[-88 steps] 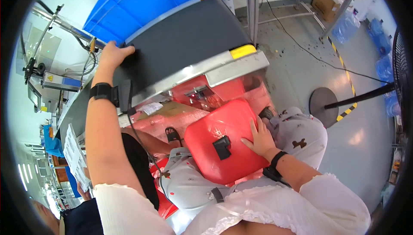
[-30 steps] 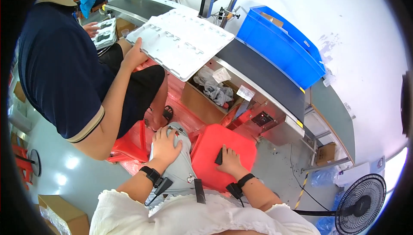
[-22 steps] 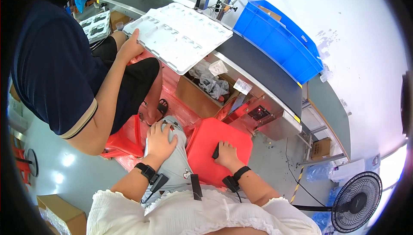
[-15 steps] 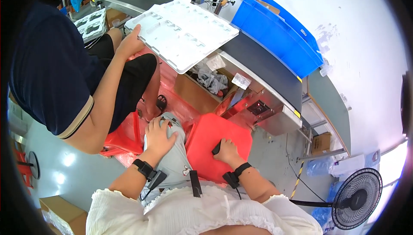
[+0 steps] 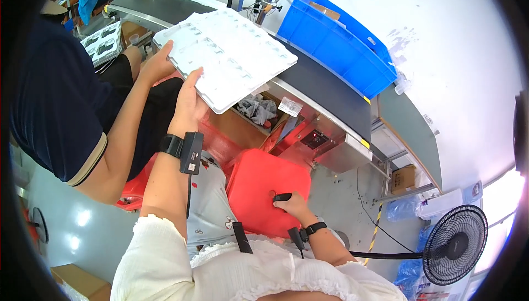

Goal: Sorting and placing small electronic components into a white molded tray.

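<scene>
White molded plastic trays (image 5: 231, 61), apparently stacked, are held out over the conveyor by a co-worker's hand (image 5: 157, 65) at their left edge. My left hand (image 5: 190, 102) reaches up to the same trays, its thumb over the near left edge and the other fingers hidden underneath. Low on the right, my right hand (image 5: 295, 206) rests on a red stool (image 5: 270, 174) with its fingers closed round a small black object (image 5: 282, 197), whose kind I cannot make out. Both my wrists carry black straps with small black boxes.
Behind the trays runs a dark conveyor belt (image 5: 330, 86), with a blue bin (image 5: 336, 47) standing on it. A cardboard box (image 5: 253, 127) of grey material sits underneath. The co-worker sits close on my left. A black fan (image 5: 455, 246) stands at the lower right.
My left hand has risen from my knee to the near left edge of the trays. The trays have shifted slightly left and down in view. My right hand stays on the stool.
</scene>
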Motion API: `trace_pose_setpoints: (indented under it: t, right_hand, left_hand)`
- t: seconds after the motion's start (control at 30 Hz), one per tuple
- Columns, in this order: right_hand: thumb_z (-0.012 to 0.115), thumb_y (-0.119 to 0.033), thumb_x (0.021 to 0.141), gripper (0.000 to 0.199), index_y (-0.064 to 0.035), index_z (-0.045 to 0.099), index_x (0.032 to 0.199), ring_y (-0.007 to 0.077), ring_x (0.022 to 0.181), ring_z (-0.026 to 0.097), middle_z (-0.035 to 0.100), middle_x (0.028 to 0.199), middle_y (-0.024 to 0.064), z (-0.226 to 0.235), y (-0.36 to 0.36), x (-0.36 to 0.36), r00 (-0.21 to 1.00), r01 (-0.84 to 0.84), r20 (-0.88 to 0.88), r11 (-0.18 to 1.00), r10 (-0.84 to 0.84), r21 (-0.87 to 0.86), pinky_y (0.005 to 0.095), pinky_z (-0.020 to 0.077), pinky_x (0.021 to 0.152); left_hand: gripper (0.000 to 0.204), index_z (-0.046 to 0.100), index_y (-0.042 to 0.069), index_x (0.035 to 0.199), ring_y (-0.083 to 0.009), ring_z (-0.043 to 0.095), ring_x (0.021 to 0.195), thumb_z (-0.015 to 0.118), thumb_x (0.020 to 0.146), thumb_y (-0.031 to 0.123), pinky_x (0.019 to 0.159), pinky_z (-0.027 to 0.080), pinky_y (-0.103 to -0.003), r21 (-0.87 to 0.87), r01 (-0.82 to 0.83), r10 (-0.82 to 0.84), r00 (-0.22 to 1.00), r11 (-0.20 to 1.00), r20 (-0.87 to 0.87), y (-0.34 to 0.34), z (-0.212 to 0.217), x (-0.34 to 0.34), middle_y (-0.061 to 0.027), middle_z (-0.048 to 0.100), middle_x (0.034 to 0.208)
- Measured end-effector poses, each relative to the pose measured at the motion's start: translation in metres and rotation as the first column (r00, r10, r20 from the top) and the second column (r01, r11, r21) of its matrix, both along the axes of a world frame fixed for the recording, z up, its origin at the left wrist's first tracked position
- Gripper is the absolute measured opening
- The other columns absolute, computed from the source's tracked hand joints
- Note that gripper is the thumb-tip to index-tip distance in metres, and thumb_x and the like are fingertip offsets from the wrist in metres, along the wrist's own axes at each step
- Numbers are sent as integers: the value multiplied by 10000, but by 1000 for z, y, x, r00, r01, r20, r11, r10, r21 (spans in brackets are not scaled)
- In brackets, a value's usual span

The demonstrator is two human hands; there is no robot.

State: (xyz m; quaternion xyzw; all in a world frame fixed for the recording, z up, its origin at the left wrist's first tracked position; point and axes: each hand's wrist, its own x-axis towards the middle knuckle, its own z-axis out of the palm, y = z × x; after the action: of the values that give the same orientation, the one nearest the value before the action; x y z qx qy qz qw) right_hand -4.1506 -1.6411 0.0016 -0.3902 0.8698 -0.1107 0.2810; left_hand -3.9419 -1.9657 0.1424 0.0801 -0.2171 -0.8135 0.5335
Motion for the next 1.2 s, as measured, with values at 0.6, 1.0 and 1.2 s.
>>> trace_pose_setpoints:
  t: [0.6, 1.0, 1.2]
  right_hand:
    - [597, -205, 797, 443, 61, 483, 1133, 227, 854, 615, 603, 970, 133, 124, 79, 0, 342, 605, 938, 753, 48, -260, 359, 515, 732]
    - [591, -301, 739, 631, 71, 433, 1224, 362, 941, 609, 570, 1099, 220, 115, 141, 14, 247, 638, 958, 719, 148, -275, 536, 505, 785]
    - [589, -338, 728, 671, 78, 429, 1231, 373, 925, 614, 585, 1072, 234, 120, 140, 27, 195, 696, 968, 674, 156, -248, 522, 500, 769]
  left_hand:
    - [455, 443, -28, 1264, -253, 548, 1098, 569, 828, -3, 959, 433, -391, 220, 629, -665, 727, 745, 172, 168, -47, 15, -141, 539, 1222]
    - [478, 462, -10, 1267, -260, 518, 1144, 591, 807, -43, 987, 405, -393, 184, 664, -689, 704, 725, 171, 211, -43, 23, -133, 534, 1238]
    - [524, 432, -1, 1296, -240, 492, 1170, 608, 803, -28, 1009, 374, -369, 172, 659, -681, 711, 732, 173, 227, -41, 17, -113, 515, 1266]
